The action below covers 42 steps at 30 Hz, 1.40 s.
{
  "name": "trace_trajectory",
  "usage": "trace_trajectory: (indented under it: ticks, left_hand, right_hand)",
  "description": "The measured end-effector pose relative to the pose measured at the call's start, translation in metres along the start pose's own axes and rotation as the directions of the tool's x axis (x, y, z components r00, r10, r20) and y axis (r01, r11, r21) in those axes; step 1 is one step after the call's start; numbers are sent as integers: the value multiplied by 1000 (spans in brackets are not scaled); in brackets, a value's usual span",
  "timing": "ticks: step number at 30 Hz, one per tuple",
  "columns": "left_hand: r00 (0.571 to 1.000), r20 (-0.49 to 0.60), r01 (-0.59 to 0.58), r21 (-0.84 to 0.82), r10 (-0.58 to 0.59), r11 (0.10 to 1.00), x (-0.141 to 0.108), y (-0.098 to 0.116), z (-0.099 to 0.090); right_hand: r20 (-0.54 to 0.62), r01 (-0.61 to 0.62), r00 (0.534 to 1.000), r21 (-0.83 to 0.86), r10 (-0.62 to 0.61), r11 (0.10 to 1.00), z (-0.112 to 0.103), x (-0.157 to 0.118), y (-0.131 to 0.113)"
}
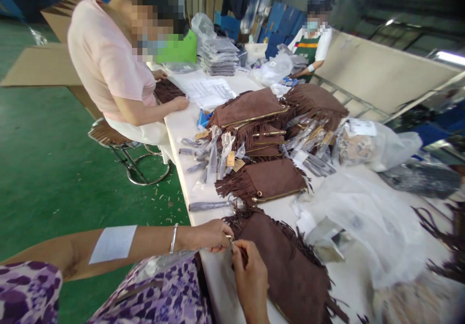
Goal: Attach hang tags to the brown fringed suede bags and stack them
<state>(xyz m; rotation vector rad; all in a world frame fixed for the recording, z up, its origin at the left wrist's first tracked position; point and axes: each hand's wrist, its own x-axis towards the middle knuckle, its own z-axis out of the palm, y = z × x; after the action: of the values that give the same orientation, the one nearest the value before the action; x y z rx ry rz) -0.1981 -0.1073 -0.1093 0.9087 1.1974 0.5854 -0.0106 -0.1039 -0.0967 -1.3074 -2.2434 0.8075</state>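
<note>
A brown fringed bag [286, 256] lies on the near part of the white table, its fringe spread around the edges. At its left corner, my left hand [209, 235] pinches a small metal clasp [229, 238], fingers closed. Meeting it from below, my right hand [250, 278] has thumb and forefinger closed at the same clasp; the fingers partly hide it. Just beyond lies another brown fringed bag [278, 178] with a gold zip. A strap in a clear plastic sleeve [209, 206] rests by the table's left edge, close to my left hand.
Farther along are a pile of brown fringed bags [250, 107] and several sleeved straps with tags [218, 152]. Clear plastic bags [363, 222] cover the right side. A person in pink [112, 67] sits at left; another in a green apron [308, 48] stands at the far end.
</note>
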Motion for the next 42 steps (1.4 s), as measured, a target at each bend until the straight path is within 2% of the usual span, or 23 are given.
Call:
trace_trajectory:
  ticks: [3, 10, 16, 22, 27, 30, 34, 37, 42]
  left_hand:
    - [1000, 22, 13, -40, -12, 999, 0, 0, -1]
    - [999, 36, 43, -94, -39, 995, 0, 1, -3]
    - [999, 42, 22, -144, -16, 989, -3, 3, -4]
    - [997, -61, 36, -174, -47, 984, 4, -4, 3]
    - [993, -82, 68, -166, -82, 984, 10, -8, 8]
    - [992, -84, 81, -172, -96, 982, 13, -10, 9]
    - [997, -37, 61, -191, -69, 980, 12, -13, 6]
    - [999, -17, 47, -180, -50, 983, 9, -13, 4]
    - [999, -26, 19, -127, -22, 992, 7, -16, 5]
  right_hand:
    - [48, -71, 997, 96, 66, 993, -4, 0, 3]
    - [77, -122, 990, 16, 121, 992, -4, 0, 6]
    - [53, -66, 996, -115, 72, 991, -8, 12, -6]
    - [47, 73, 997, -320, -61, 945, -5, 19, -14]
    - [55, 193, 981, -295, -185, 936, -1, 8, -2]
    - [65, 217, 976, -225, -207, 950, -2, 2, 3]
    - [96, 161, 984, -85, -152, 983, -6, 4, 4]
    - [160, 44, 986, -28, -39, 999, -8, 12, 3]
    - [297, -160, 944, 40, 141, 986, -11, 26, 1]
